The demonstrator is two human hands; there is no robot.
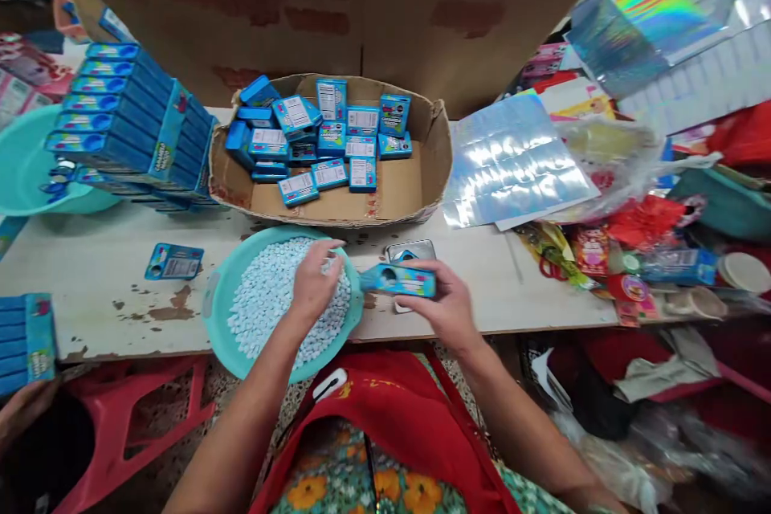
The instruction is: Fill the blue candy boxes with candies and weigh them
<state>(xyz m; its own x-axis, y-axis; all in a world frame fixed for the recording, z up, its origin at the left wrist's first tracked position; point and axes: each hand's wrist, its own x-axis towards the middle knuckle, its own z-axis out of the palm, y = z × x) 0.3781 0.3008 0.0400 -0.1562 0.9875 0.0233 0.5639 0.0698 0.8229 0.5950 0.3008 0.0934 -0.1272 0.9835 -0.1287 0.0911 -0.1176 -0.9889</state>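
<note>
A turquoise bowl [212,289] full of small pale candies [259,305] stands at the table's front edge. Over its right side is my left hand [314,281], fingers curled together around a few candies. My right hand [446,301] grips a small blue printed box [401,279] by its right end, just right of the bowl's rim. The box lies sideways, its left end flap open toward the bowl. Partly hidden behind that box, a small metal tin [415,250] rests on the table with something blue in it.
Behind the bowl, a cut-down carton [409,185] holds several blue boxes. Stacked blue boxes [126,112] stand left; one box [174,261] lies alone. Shiny sheets [511,152] and clutter lie right. At lower left, another person's hand [30,409] is beside a box stack [24,341].
</note>
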